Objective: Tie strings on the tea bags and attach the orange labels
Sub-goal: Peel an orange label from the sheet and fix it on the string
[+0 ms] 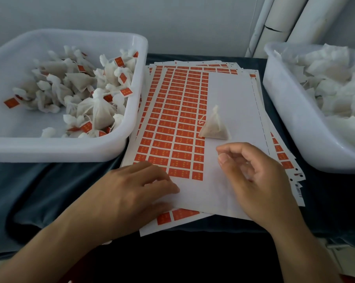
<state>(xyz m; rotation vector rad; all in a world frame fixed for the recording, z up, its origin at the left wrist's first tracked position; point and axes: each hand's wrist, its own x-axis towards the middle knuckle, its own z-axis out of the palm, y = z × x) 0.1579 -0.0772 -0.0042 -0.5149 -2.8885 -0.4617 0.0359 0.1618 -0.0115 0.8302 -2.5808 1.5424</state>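
Tea bag (214,127) stands upright mid-frame on the bare part of the label sheet (172,127), string looped at its left, parked within reach for labelling. Left hand (131,188) lies flat on the sheet's lower edge, fingers straight, likely pinning it. Right hand (252,170), just below the bag, grip loosely curled, holding nothing visible. Finished bags fill the tray (50,148) upper left.

**Orange grid on white, over dark blue**

The label sheet (172,127) carries a grid of orange rectangles on white backing. Both bins (115,148) are translucent white. The tea bag (214,127) is off-white; tagged bags (80,88) bear orange labels. Dark blue cloth (50,180) covers the tabletop.
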